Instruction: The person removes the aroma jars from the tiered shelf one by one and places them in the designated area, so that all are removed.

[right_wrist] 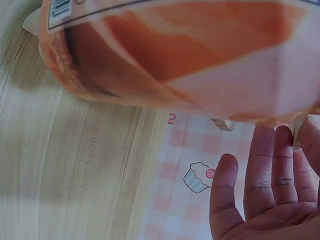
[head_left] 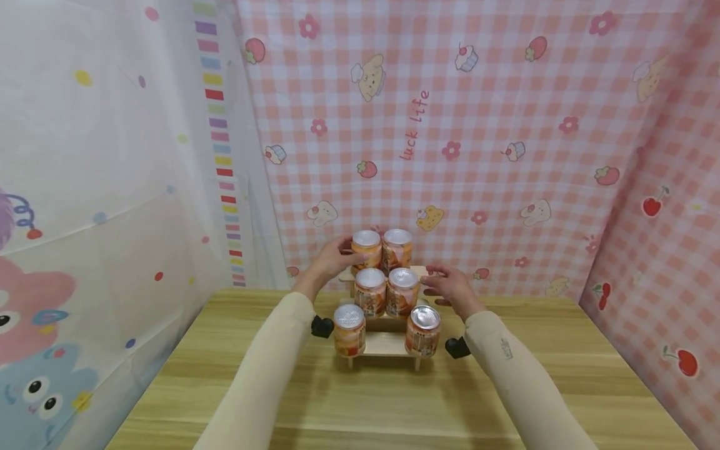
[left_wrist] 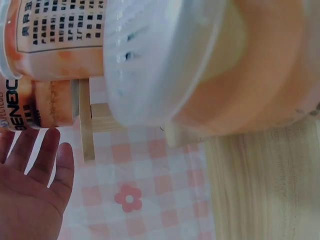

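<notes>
Both sleeves are a plain pale cream, long, kinda smooth-looking, with cuffs ending right behind the hands. The left sleeve (head_left: pixel 261 369) looks unmarked from the head view. The right sleeve (head_left: pixel 525 381) has a small greyish mark (head_left: pixel 506 349) on the forearm, a bit back from the right hand (head_left: pixel 453 288), way too tiny to read. There's also a chunky, angular black piece (head_left: pixel 322 326) at the wrist behind the left hand (head_left: pixel 333 259), on the inner side, and a matching black lump (head_left: pixel 457 347) behind the right one. Both hands are bare.
</notes>
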`<state>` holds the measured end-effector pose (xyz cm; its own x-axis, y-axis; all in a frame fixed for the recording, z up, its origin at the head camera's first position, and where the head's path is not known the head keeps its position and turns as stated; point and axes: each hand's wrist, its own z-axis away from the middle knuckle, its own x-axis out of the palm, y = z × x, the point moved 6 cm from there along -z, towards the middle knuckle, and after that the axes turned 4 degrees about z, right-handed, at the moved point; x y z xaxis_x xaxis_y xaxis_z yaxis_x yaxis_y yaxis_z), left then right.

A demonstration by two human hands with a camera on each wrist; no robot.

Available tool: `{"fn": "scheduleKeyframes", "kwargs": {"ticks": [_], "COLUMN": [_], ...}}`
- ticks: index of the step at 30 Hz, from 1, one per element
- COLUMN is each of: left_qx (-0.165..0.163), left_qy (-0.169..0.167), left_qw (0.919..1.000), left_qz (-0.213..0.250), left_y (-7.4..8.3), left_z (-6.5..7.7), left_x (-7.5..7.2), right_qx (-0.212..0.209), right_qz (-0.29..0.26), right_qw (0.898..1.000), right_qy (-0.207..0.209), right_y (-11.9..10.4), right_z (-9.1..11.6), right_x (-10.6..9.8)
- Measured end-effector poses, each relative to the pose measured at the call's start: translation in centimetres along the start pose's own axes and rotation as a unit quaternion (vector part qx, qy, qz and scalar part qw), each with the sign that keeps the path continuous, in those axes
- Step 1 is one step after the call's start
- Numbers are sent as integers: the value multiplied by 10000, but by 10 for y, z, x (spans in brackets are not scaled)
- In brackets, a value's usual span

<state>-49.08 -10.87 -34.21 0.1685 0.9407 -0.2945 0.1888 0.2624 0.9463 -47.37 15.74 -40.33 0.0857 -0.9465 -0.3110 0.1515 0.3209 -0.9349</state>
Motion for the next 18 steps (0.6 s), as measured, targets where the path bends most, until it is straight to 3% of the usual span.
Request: {"fn": "scheduleKeyframes", "kwargs": {"ticks": [11, 18], "left_qx": [113, 369], "left_qy": [159, 534], "left_qw": [9997, 9978], "left_qz": [-161, -136], "left_y": [1, 5], "left_z": [2, 5], "left_x": [0, -19], "right_qx": [171, 207], "right_qz": [7, -39], "right_qw": [9999, 9998], "right_qy": [-23, -11], "right_y": [-2, -3], "right_z": [3, 3], "right_x": [-1, -2]}}
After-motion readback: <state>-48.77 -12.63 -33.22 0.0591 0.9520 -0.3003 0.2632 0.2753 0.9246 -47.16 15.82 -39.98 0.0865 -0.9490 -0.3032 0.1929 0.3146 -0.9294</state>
